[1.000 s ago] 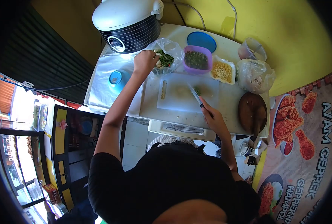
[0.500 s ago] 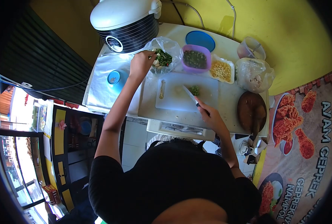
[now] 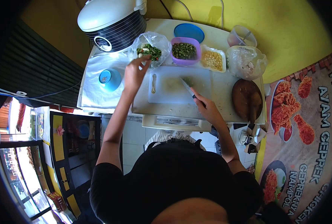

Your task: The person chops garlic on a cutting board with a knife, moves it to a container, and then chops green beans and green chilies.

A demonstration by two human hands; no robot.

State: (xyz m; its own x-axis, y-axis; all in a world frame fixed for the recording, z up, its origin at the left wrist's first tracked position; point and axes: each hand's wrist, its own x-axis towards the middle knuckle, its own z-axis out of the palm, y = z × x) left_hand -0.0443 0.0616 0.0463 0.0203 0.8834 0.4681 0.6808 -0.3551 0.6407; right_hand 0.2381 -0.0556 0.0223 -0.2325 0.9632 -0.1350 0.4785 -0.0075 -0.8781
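Fingers of the left hand [image 3: 135, 77] are bent and slightly apart at the near edge of the open bag [image 3: 161, 41]; I cannot tell whether they pinch anything. Right hand [image 3: 208, 110]: closed on the knife [image 3: 187, 86], blade over the board [image 3: 162, 98], tip near blurred greens [image 3: 188, 79]. Containers, as I read them: open bag, chillies [image 3: 154, 52] and white cloves [image 3: 145, 49]; purple tub [image 3: 183, 62], chopped green pieces [image 3: 183, 51]; tray [image 3: 223, 60], pale yellow pieces [image 3: 212, 59]; clear tub [image 3: 234, 37], a utensil [image 3: 247, 36]; second bag [image 3: 258, 60], pale contents [image 3: 247, 68] I cannot identify. Surroundings: mortar [image 3: 240, 93] with pestle [image 3: 254, 100] right of the board, lid [image 3: 188, 33] behind the purple tub, cooker [image 3: 111, 28] beyond the left hand. Upturned cup [image 3: 110, 80] stands just beside the left forearm [image 3: 117, 117]
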